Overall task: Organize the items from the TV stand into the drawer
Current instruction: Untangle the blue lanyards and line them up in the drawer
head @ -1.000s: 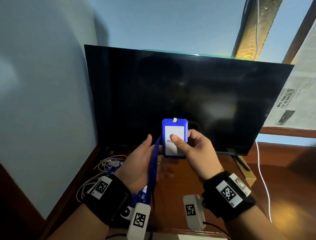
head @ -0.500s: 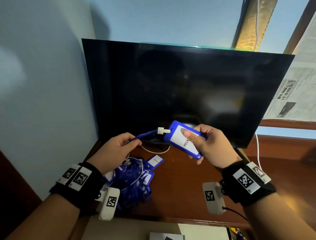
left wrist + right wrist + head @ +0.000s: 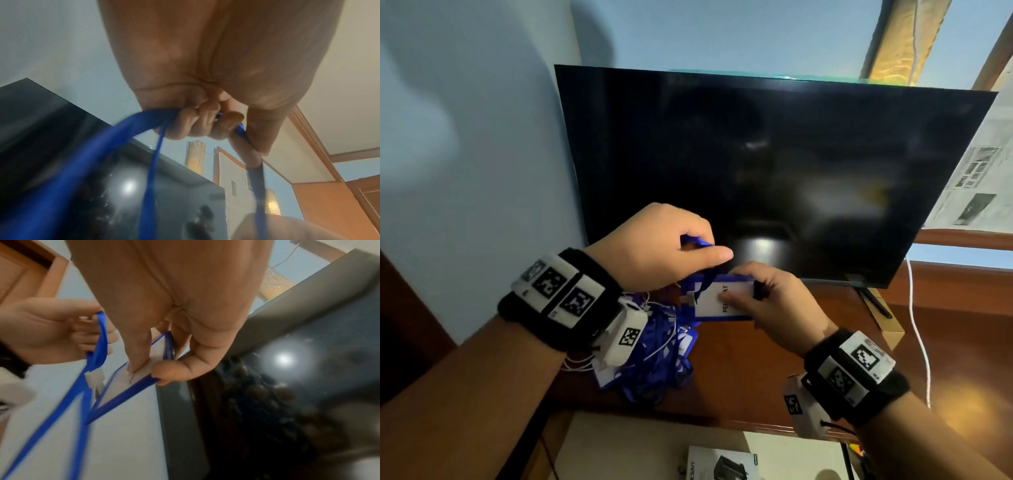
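Note:
My right hand (image 3: 753, 294) pinches a blue ID badge holder (image 3: 710, 303) with a white card, held sideways above the wooden TV stand (image 3: 750, 363). The right wrist view shows thumb and fingers clamped on the badge holder's (image 3: 131, 382) edge. Its blue lanyard strap (image 3: 697, 241) runs up into my left hand (image 3: 671, 246), which grips it in curled fingers just above and left of the badge. In the left wrist view the strap (image 3: 115, 138) loops out of the closed fingers (image 3: 197, 121). A heap of more blue lanyards and badges (image 3: 654, 356) lies on the stand below my left wrist.
A large dark TV (image 3: 774, 171) stands at the back of the stand. White cables (image 3: 917, 342) hang at the right and lie under the heap at the left. A cardboard piece (image 3: 890, 329) sits by the TV foot. A boxed item (image 3: 722, 462) lies below the stand's front edge.
The left hand rose and moved right, carrying the strap above the badge. The right hand lowered the badge and turned it sideways, closer to the left hand.

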Tool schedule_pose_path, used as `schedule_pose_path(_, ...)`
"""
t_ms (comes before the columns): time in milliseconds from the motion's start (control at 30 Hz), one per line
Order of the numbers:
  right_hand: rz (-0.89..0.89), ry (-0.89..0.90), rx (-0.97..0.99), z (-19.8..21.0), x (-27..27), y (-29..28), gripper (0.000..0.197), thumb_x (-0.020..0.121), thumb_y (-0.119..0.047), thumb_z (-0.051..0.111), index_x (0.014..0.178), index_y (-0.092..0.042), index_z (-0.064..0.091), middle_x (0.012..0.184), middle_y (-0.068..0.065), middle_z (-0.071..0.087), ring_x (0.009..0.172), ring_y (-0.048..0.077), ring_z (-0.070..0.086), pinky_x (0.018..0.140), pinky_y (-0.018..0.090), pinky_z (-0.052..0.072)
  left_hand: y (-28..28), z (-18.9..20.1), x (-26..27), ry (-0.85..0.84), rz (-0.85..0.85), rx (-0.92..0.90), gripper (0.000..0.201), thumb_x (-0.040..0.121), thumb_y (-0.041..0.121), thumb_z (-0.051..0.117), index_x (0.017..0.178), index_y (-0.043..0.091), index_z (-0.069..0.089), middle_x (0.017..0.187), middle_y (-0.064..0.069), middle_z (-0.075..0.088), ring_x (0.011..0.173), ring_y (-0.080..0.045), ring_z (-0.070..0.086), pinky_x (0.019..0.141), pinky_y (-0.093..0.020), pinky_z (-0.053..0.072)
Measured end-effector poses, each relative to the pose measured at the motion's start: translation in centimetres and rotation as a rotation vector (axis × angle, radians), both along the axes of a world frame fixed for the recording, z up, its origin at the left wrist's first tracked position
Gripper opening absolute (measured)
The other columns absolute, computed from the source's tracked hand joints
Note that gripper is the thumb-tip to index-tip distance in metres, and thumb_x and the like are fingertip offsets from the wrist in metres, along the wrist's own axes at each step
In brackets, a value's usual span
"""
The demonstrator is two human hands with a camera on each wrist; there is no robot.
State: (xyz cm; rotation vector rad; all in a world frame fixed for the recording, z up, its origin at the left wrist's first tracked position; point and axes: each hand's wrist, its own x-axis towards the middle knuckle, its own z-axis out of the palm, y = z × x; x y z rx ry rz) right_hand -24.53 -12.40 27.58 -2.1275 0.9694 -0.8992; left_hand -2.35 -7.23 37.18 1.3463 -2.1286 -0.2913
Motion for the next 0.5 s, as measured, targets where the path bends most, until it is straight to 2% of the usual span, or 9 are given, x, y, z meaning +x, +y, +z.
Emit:
schedule_pose_path(67, 0.089, -0.015, -0.009, 0.0, 0.3, 0.7, 0.023, 0.092, -0.023, 0.075, 0.114, -0.026, 0.069, 0.095, -0.012, 0.073, 0.081, 0.005, 0.069, 0.063, 0.015, 0.05, -2.0, 0.7, 0.3, -0.043, 0.021, 0.022, 0.039, 0.092, 0.053, 0.07, 0.067, 0.022, 0.069, 0.062, 0.004, 0.061, 0.058, -0.009, 0.057, 0.06, -0.026, 0.047)
schedule_pose_path(133, 0.178, -0.077, 0.022, 0.5, 0.4, 1.0, 0.023, 0.093, -0.014, 0.075, 0.115, -0.02, 0.069, 0.097, -0.009, 0.073, 0.08, 0.008, 0.07, 0.067, 0.019, 0.053, -4.1, 0.5, 0.8, -0.103, 0.06, 0.056, 0.045, 0.092, 0.056, 0.068, 0.066, 0.02, 0.067, 0.058, 0.005, 0.058, 0.054, -0.006, 0.052, 0.058, -0.021, 0.043)
schedule_pose_path(200, 0.214, -0.189, 0.072, 1.1, 0.1, 1.1, 0.02, 0.092, -0.009, 0.075, 0.111, -0.013, 0.07, 0.093, -0.004, 0.074, 0.074, 0.007, 0.068, 0.065, 0.023, 0.054, -6.0, -0.9, 1.6, -0.082, 0.071, 0.124, 0.053, 0.094, 0.058, 0.065, 0.064, 0.014, 0.062, 0.058, 0.003, 0.055, 0.053, -0.007, 0.049, 0.059, -0.027, 0.044)
schedule_pose_path(233, 0.208, -0.263, 0.098, 1.5, -0.1, 1.2, 0.018, 0.09, -0.007, 0.075, 0.107, -0.01, 0.071, 0.089, -0.001, 0.073, 0.071, 0.008, 0.067, 0.063, 0.025, 0.055, -6.6, -1.9, 1.9, -0.01, 0.06, 0.186, 0.055, 0.094, 0.057, 0.066, 0.064, 0.011, 0.059, 0.059, 0.0, 0.054, 0.054, -0.011, 0.048, 0.059, -0.031, 0.043)
schedule_pose_path(300, 0.161, -0.414, 0.134, 2.3, -0.6, 1.2, 0.018, 0.087, -0.005, 0.075, 0.103, -0.01, 0.071, 0.084, 0.005, 0.073, 0.067, 0.014, 0.066, 0.059, 0.029, 0.056, -7.4, -4.7, 2.3, 0.229, 0.044, 0.337, 0.053, 0.09, 0.05, 0.071, 0.068, 0.004, 0.059, 0.061, -0.008, 0.06, 0.058, -0.017, 0.049, 0.06, -0.038, 0.043)
schedule_pose_path(333, 0.128, -0.477, 0.139, 2.5, -1.0, 1.1, 0.019, 0.086, -0.004, 0.074, 0.104, -0.009, 0.07, 0.085, 0.007, 0.074, 0.066, 0.015, 0.066, 0.057, 0.029, 0.056, -7.5, -6.3, 2.4, 0.315, 0.056, 0.388, 0.046, 0.088, 0.044, 0.072, 0.067, 0.005, 0.059, 0.059, -0.006, 0.061, 0.057, -0.014, 0.048, 0.058, -0.039, 0.043)
schedule_pose_path(367, 0.095, -0.53, 0.137, 2.8, -1.3, 1.0, 0.021, 0.087, -0.003, 0.072, 0.107, -0.007, 0.069, 0.087, 0.01, 0.074, 0.066, 0.017, 0.066, 0.057, 0.028, 0.056, -7.1, -7.8, 2.1, 0.357, 0.088, 0.42, 0.043, 0.09, 0.042, 0.069, 0.064, 0.01, 0.057, 0.054, 0.0, 0.056, 0.051, -0.01, 0.044, 0.055, -0.036, 0.038)
schedule_pose_path(433, 0.02, -0.613, 0.105, 3.0, -2.1, 0.3, 0.023, 0.091, -0.002, 0.07, 0.114, -0.003, 0.067, 0.093, 0.018, 0.074, 0.064, 0.024, 0.065, 0.058, 0.032, 0.057, -5.7, -10.4, 1.1, 0.343, 0.133, 0.469, 0.05, 0.101, 0.051, 0.055, 0.062, 0.021, 0.051, 0.053, 0.003, 0.042, 0.046, -0.01, 0.032, 0.052, -0.033, 0.027)
schedule_pose_path(500, -0.126, -0.629, 0.036, 2.5, -3.0, -0.8, 0.021, 0.093, -0.008, 0.073, 0.114, -0.007, 0.068, 0.094, 0.018, 0.074, 0.065, 0.028, 0.065, 0.062, 0.037, 0.058, -3.2, -11.8, 0.2, 0.188, 0.099, 0.483, 0.051, 0.106, 0.053, 0.043, 0.067, 0.022, 0.054, 0.059, 0.001, 0.045, 0.047, -0.011, 0.036, 0.051, -0.029, 0.032)
